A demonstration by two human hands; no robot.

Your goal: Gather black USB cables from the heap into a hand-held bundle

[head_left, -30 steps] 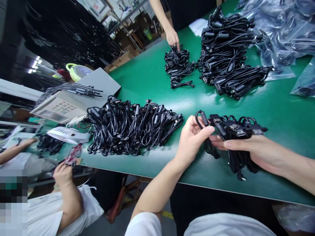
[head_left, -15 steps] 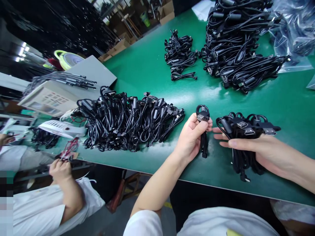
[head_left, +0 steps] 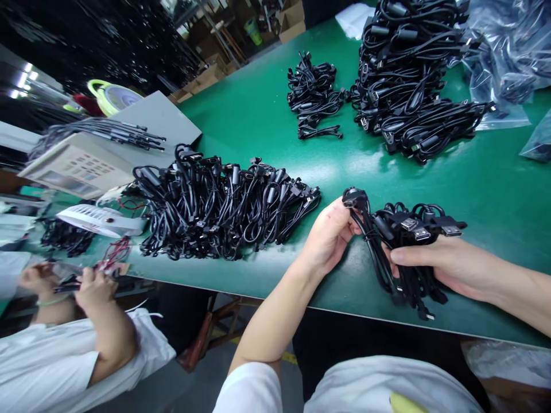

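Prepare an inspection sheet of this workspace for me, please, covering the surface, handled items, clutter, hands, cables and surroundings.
Surface: glossy green tabletop.
Handled items: a black cable and a cable bunch with metal plugs showing.
Clutter: plastic bags at the far right, a button-fronted instrument at the left.
Hands: left hand closed on the black cable; right hand around the cable bunch.
Cables: large left pile, small far pile and large right pile, all black.
Surroundings: a co-worker's hands at the left, cardboard boxes beyond the tabletop.

Legible lettering: none.
Rows of small reddish marks (head_left: 89,166) on the pale grey, box-shaped instrument (head_left: 112,169) at left are too blurred to read.
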